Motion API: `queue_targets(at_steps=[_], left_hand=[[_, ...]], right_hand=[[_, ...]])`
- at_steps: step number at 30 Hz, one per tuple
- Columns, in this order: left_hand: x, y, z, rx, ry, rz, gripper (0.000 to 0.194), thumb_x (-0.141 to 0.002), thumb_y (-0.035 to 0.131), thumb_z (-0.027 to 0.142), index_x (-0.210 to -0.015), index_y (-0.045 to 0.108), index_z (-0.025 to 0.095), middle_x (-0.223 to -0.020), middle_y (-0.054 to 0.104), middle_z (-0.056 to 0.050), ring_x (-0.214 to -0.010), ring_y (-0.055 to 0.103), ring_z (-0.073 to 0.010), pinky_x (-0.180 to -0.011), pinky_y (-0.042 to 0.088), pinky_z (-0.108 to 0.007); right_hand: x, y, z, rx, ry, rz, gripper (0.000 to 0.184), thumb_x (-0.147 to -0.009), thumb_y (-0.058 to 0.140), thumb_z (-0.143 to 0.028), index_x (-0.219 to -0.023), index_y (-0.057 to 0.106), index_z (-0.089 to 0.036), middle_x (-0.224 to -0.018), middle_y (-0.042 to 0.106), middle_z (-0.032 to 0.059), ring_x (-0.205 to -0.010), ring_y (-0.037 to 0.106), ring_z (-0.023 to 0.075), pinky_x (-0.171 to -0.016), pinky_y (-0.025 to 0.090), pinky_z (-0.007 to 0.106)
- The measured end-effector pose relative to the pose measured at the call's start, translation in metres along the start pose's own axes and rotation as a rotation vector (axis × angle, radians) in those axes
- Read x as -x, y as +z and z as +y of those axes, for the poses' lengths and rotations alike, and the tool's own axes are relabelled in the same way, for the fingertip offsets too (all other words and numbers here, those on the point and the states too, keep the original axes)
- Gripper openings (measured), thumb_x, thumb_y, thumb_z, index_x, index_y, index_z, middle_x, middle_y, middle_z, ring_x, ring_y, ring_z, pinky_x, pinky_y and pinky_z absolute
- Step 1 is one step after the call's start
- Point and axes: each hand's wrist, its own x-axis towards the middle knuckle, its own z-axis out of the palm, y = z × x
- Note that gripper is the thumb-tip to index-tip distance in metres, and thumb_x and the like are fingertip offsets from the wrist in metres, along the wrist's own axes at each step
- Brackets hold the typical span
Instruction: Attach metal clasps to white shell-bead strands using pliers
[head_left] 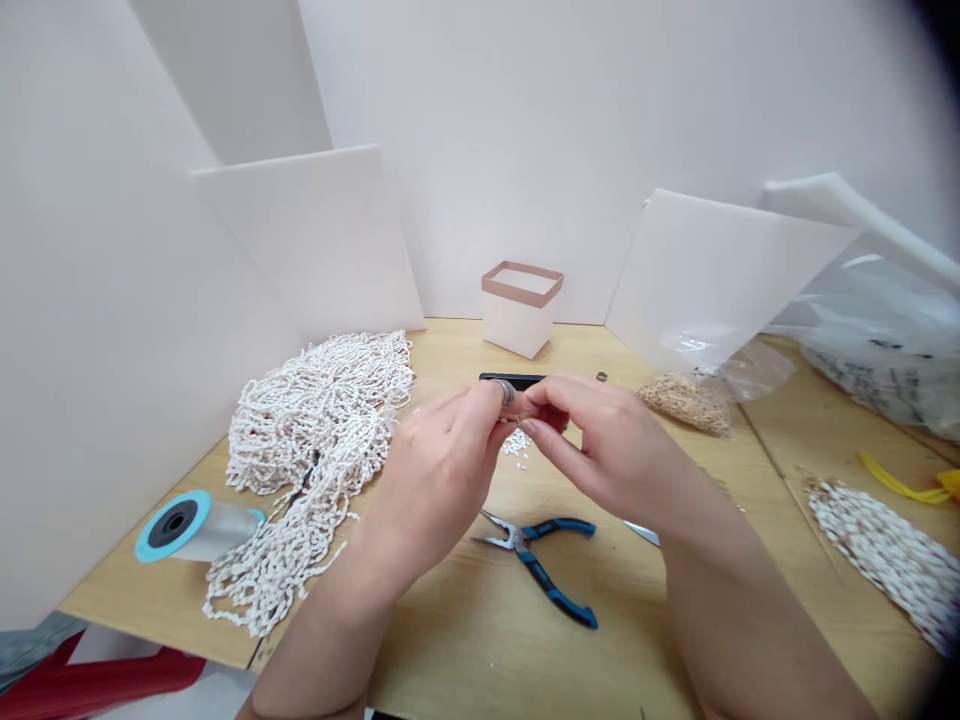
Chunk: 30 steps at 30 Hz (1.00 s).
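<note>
My left hand (450, 455) and my right hand (592, 430) meet above the middle of the table, fingertips pinched close together. Between them is something tiny with a golden glint, too small to make out. A grey coiled ring (508, 392) sits on a finger of my left hand. Small white pieces (516, 440) lie in a little heap behind and below the fingertips. Beneath my hands rests a pair of long-nose pliers (520, 540) with blue and black handles, jaws apart. A dark flat object (514, 381) is partly hidden behind my fingers.
White beaded strands (315, 420) pile up at the left beside a spool of clear line (217, 530). A white box with a brown rim (522, 298) stands at the back. On the right are a bag of tan pieces (690, 402) and a white braided bundle (885, 550).
</note>
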Motion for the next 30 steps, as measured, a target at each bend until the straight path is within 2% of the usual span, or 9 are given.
queue_targets(at_steps=[9, 14, 22, 30], left_hand=[[0.0, 0.001, 0.002, -0.042, 0.048, 0.012, 0.006, -0.098, 0.054, 0.015, -0.1, 0.053, 0.02, -0.09, 0.07, -0.003, -0.081, 0.066, -0.0149, -0.071, 0.05, -0.027], [0.0, 0.003, 0.001, 0.007, 0.032, 0.027, 0.006, -0.097, 0.056, 0.016, -0.101, 0.053, 0.021, -0.088, 0.069, -0.001, -0.077, 0.065, -0.0136, -0.07, 0.05, -0.026], [-0.005, 0.002, 0.003, 0.192, -0.095, 0.049, 0.007, -0.095, 0.062, 0.017, -0.096, 0.057, 0.021, -0.088, 0.072, 0.0, -0.075, 0.069, -0.012, -0.071, 0.055, -0.025], [-0.008, 0.007, 0.005, 0.413, -0.226, 0.082, 0.011, -0.089, 0.067, 0.017, -0.095, 0.058, 0.021, -0.088, 0.071, -0.001, -0.077, 0.07, -0.013, -0.073, 0.06, -0.026]], right_hand=[[0.003, 0.0, -0.004, -0.009, 0.075, -0.002, 0.012, -0.098, 0.052, -0.021, -0.09, 0.062, -0.021, -0.081, 0.064, 0.0026, -0.074, 0.056, 0.0162, -0.064, 0.043, 0.029], [0.004, 0.0, -0.005, -0.008, 0.09, 0.018, 0.012, -0.097, 0.053, -0.021, -0.088, 0.06, -0.021, -0.081, 0.063, 0.002, -0.073, 0.055, 0.0154, -0.062, 0.042, 0.029], [0.007, 0.003, -0.009, 0.066, 0.063, 0.103, 0.009, -0.096, 0.053, -0.017, -0.089, 0.058, -0.02, -0.083, 0.064, 0.0034, -0.076, 0.058, 0.0167, -0.068, 0.044, 0.031], [0.008, 0.002, -0.015, 0.061, 0.038, 0.18, 0.009, -0.095, 0.056, -0.016, -0.087, 0.056, -0.021, -0.083, 0.063, 0.0028, -0.075, 0.058, 0.0162, -0.067, 0.044, 0.031]])
